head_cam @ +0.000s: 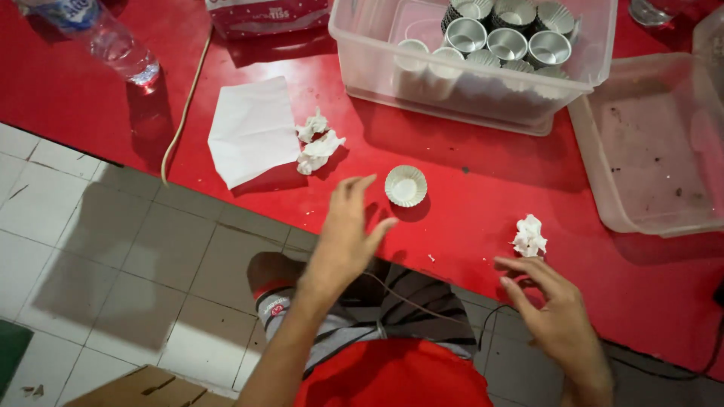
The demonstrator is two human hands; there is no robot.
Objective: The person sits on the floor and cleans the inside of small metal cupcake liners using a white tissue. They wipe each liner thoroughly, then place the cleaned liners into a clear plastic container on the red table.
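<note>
A small white fluted paper cup sits on the red table. My left hand hovers just left of it, fingers spread and empty. My right hand is at the table's near edge, fingers curled loosely, just below a crumpled white tissue. Neither hand holds anything.
A clear plastic tub at the back holds several metal moulds and paper cups. An empty clear tub stands at the right. A flat white tissue, crumpled tissues, a water bottle and a cord lie left. Tiled floor below.
</note>
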